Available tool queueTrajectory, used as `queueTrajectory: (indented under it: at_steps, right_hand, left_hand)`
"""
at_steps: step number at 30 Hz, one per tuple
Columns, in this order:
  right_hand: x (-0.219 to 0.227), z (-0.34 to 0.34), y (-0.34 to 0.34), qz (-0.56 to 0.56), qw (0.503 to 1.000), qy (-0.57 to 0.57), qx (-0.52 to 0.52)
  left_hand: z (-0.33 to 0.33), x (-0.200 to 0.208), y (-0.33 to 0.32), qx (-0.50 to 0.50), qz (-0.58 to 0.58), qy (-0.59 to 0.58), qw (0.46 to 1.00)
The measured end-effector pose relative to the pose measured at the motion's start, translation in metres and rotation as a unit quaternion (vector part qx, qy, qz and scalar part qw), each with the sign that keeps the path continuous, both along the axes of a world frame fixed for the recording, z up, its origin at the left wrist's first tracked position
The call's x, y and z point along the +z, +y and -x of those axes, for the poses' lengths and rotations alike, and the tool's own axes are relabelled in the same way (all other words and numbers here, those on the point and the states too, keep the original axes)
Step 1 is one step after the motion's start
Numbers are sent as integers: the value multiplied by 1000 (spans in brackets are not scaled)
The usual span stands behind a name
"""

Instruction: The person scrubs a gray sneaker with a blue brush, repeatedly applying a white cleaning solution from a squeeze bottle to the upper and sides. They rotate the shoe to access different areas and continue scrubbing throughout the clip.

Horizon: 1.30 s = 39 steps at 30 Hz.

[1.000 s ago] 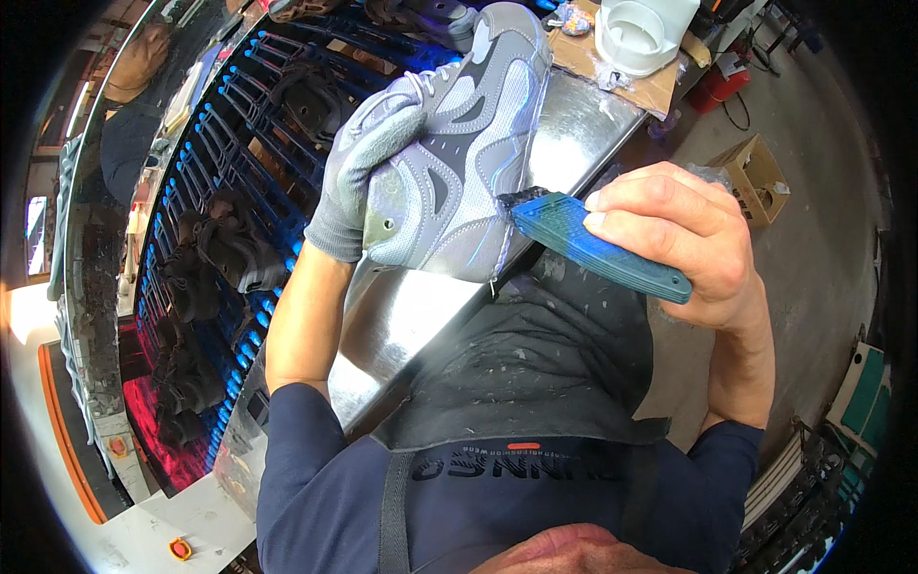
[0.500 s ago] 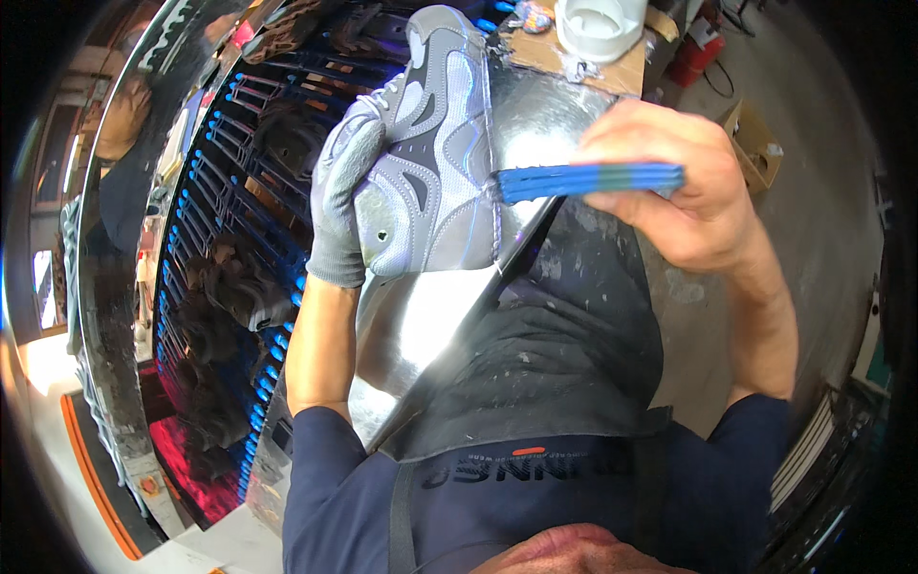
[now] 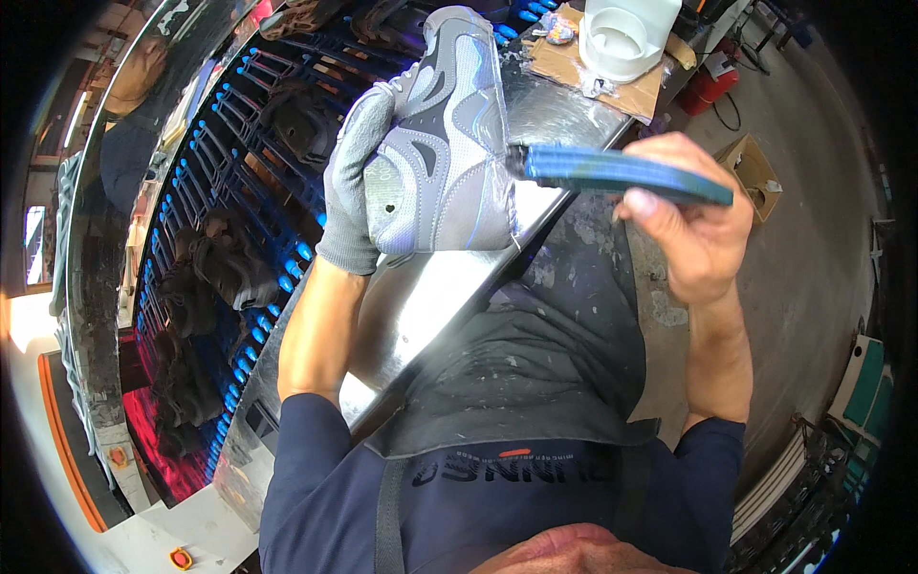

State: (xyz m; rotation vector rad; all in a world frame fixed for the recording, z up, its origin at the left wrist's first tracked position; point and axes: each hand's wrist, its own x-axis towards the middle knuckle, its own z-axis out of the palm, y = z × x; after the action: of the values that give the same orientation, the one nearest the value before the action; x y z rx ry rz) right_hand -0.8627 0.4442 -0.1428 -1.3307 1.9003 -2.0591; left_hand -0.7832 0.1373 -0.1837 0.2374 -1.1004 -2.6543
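A grey shoe upper [image 3: 449,143] with dark inserts and white mesh is held on its side above a metal bench by my left hand [image 3: 356,182]. That hand wears a grey glove and is closed round the heel and collar end. In my bare right hand [image 3: 698,215] is a brush with a blue handle [image 3: 612,170], gripped between thumb and fingers. Its dark bristle end [image 3: 517,161] meets the bottom edge of the upper, where a seam runs. The glove hides part of the collar.
Shiny metal bench top [image 3: 411,311] lies under the shoe. Left of it runs a conveyor rack with blue-tipped rods [image 3: 249,153] carrying dark shoe parts [image 3: 229,263]. A white container [image 3: 622,38] stands on cardboard [image 3: 555,62] at the back. A cardboard box [image 3: 751,172] sits on the floor to the right.
The brush has moved slightly right and up along the upper's edge, and its handle has turned. My left hand has shifted the shoe a little to the right.
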Motion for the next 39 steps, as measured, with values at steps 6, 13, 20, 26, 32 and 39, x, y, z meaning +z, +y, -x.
queueTrajectory:
  at_steps: [6,13,20,26,32,39]
  right_hand:
    - [21,30,0,-58,978,193,53]
    - [38,29,4,-104,946,297,75]
    - [59,20,12,-160,894,417,36]
    - [59,24,3,-137,845,516,40]
    - [76,22,5,-168,781,602,20]
    - [74,19,-5,-162,725,669,-12]
  left_hand:
    - [5,6,1,23,75,29,997]
    - [1,18,11,56,158,65,984]
    - [15,0,-13,120,245,34,961]
    - [5,44,8,-132,-102,22,986]
    - [20,38,4,-197,-136,75,968]
    - [17,3,-33,-148,344,187,908]
